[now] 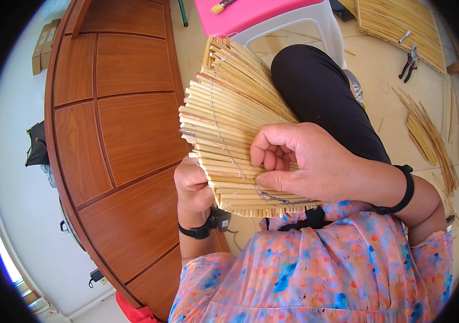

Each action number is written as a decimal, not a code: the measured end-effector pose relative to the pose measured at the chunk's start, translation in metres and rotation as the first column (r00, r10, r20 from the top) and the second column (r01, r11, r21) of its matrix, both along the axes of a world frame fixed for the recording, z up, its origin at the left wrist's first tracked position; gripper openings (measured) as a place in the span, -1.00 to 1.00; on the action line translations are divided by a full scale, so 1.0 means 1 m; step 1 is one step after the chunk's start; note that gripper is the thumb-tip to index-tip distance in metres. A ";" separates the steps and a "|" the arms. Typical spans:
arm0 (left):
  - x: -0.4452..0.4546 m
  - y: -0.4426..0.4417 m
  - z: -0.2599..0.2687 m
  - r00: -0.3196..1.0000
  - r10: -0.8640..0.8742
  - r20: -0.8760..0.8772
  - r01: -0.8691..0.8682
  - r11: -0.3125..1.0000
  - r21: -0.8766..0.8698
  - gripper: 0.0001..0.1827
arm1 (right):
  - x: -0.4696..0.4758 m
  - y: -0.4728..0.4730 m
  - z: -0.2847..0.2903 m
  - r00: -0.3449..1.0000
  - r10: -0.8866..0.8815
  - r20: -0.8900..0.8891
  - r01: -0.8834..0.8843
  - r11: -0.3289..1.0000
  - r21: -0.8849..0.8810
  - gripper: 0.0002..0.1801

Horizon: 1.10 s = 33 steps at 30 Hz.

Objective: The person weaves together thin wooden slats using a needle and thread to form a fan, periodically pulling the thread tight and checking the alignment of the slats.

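A mat of straw-coloured reed stalks [241, 105], bound with rows of thin thread, is bent over my lap. My left hand [193, 183] grips its left edge, with its fingers partly hidden behind the stalks. On top of the mat rests my right hand [302, 157], its fingers curled and its thumb apart from them. No object shows between those fingers and the thumb. Blue marks [282, 198] run over the stalks close to the lower edge. The mat's far end leans by my knee in black trousers [322, 89].
Ahead stands a pink and white plastic stool [249, 16] with a brush [221, 6] on it. A wooden panelled piece [132, 137] fills the left side. On the tiled floor at right lie pruning shears [409, 64], loose stalks [427, 137] and another reed mat [399, 28].
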<state>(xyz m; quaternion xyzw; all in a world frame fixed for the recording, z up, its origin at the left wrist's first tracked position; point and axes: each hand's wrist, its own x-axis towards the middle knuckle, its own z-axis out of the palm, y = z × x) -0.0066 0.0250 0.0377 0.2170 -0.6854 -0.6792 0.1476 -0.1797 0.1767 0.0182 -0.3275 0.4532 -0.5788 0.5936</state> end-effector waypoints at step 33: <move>0.016 -0.014 0.008 0.969 -0.240 0.058 0.247 0.947 -0.205 -0.81 | 0.002 0.000 0.001 1.000 0.007 -0.027 -0.007 1.000 0.012 -0.80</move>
